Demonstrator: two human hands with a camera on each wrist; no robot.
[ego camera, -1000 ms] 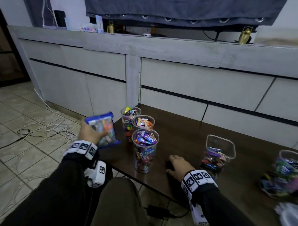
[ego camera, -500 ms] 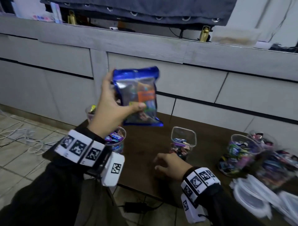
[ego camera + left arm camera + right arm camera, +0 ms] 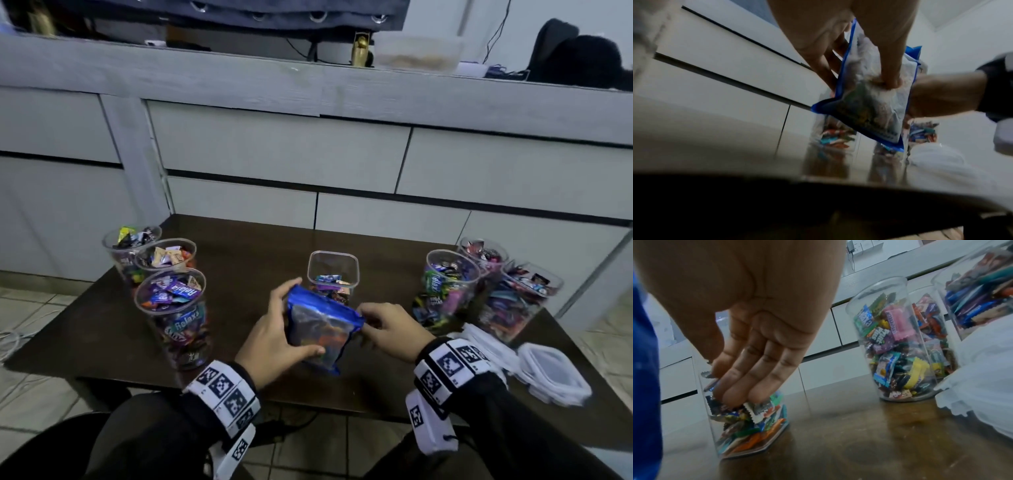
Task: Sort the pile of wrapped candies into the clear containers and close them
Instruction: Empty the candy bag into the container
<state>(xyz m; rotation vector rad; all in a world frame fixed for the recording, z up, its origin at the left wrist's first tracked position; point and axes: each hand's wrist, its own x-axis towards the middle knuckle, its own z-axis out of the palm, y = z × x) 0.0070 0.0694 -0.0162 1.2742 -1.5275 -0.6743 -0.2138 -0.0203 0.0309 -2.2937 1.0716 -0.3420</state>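
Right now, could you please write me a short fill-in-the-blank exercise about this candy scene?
1. The left hand grips a candy bag with a ____ edge.
2. The container directly behind the bag has a ____ opening.
3. The lids lie at the table's ____ edge.

Missing words: blue; square; right

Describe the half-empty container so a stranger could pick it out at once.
On the dark brown wooden table, look at the middle, just behind the blue-edged candy bag held in both hands. There stands a clear square plastic container, alone, only partly filled with wrapped candies; the containers grouped at either side are much fuller.
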